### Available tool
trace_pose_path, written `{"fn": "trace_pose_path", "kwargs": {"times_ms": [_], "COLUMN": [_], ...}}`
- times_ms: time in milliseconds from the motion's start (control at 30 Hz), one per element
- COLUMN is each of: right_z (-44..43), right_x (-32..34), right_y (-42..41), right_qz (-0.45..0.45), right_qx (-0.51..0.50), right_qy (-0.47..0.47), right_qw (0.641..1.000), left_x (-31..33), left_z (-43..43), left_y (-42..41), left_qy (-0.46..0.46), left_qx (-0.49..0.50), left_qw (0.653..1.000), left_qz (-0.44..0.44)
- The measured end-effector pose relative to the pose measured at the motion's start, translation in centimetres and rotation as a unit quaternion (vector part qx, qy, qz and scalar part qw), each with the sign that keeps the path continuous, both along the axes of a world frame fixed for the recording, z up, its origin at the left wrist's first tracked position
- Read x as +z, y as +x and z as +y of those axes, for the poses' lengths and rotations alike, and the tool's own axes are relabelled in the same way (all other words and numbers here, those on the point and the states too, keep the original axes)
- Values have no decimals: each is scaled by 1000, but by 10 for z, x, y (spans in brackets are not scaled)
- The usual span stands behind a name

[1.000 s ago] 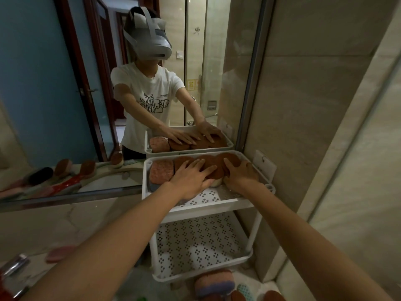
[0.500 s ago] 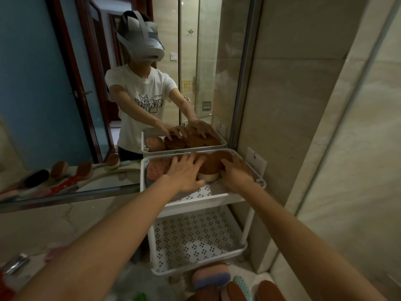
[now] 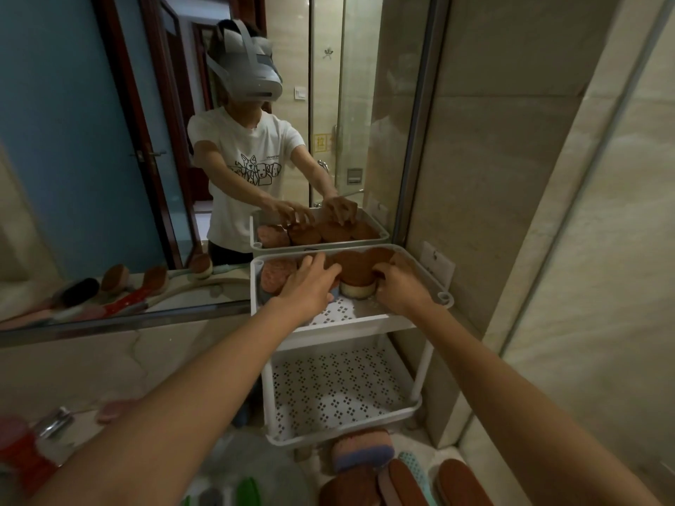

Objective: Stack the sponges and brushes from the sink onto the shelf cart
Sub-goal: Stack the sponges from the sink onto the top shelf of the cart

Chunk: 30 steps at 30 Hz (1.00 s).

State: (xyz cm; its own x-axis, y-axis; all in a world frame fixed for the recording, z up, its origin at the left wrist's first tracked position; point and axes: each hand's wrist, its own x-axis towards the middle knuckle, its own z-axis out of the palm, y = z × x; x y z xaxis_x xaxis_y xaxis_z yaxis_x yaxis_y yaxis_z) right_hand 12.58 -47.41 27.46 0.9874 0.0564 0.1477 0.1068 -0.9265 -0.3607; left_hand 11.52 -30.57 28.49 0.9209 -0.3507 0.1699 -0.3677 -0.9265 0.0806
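Observation:
A white shelf cart point(image 3: 443, 298) stands against the mirror, its top tray holding a row of sponges. A pink sponge point(image 3: 278, 276) lies at the tray's left, and brown-topped sponges point(image 3: 356, 269) stand on edge along the back. My left hand point(image 3: 309, 284) rests over the sponges left of centre, fingers spread and touching them. My right hand point(image 3: 399, 285) curls against the right side of a brown sponge with a pale base point(image 3: 358, 290). More sponges and brushes point(image 3: 369, 451) lie at the bottom of the view, below the cart.
The cart's lower perforated shelf point(image 3: 339, 388) holds nothing. The mirror point(image 3: 182, 140) reflects a person and the cart. Long-handled brushes point(image 3: 120, 286) show in the reflection at left. A tap point(image 3: 54, 421) and red item point(image 3: 18, 451) sit lower left. Tiled wall point(image 3: 511, 177) closes in the right.
Both hands have drawn slightly back toward the tray's front. The right hand has curled around the pale-based brown sponge's right side. The view has shifted a little.

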Motion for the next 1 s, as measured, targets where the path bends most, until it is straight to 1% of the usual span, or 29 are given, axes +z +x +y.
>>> {"fn": "trace_pose_path", "kwargs": {"times_ms": [100, 167, 233, 333, 433, 500, 567, 633, 700, 733, 800, 833, 900, 967, 1000], "right_z": [-1, -2, -3, -2, 9, 21, 33, 42, 44, 42, 30, 23, 8, -1, -4], "right_x": [2, 4, 4, 3, -3, -11, -23, -44, -75, -93, -131, -150, -185, -210, -218], "right_y": [-2, -4, -8, -22, -43, -64, -91, -119, -145, -157, -176, -183, -194, -199, -200], "right_qz": [21, 28, 7, -100, -235, -307, -316, -301, -282, -253, -142, -76, 21, 94, 123], "right_qx": [1, -1, -2, -9, 2, 3, -11, -20, -26, -37, -90, -127, -181, -193, -192], "right_qy": [5, 17, 33, 36, 55, 108, 182, 236, 267, 273, 268, 256, 195, 113, 80], "right_qw": [1000, 999, 999, 994, 970, 946, 931, 924, 921, 927, 949, 955, 964, 970, 970], "left_x": [-2, -2, 0, 8, 18, 20, 15, -2, -29, -45, -84, -106, -147, -180, -193], "left_z": [-2, -1, 0, 0, -3, -5, -4, -2, 1, 2, 2, 1, -1, -4, -5], "left_y": [-2, -3, -5, -15, -32, -51, -77, -105, -131, -143, -163, -170, -183, -190, -192], "left_qy": [23, 20, 1, -65, -186, -256, -313, -363, -402, -424, -472, -482, -476, -455, -431], "left_qx": [7, 11, 12, 18, 30, 47, 55, 60, 70, 74, 92, 110, 157, 192, 204], "left_qw": [1000, 1000, 1000, 997, 980, 962, 942, 923, 909, 900, 877, 867, 854, 849, 853], "left_qz": [-19, -18, -18, -34, -59, -85, -110, -113, -87, -64, 16, 64, 137, 187, 214]}}
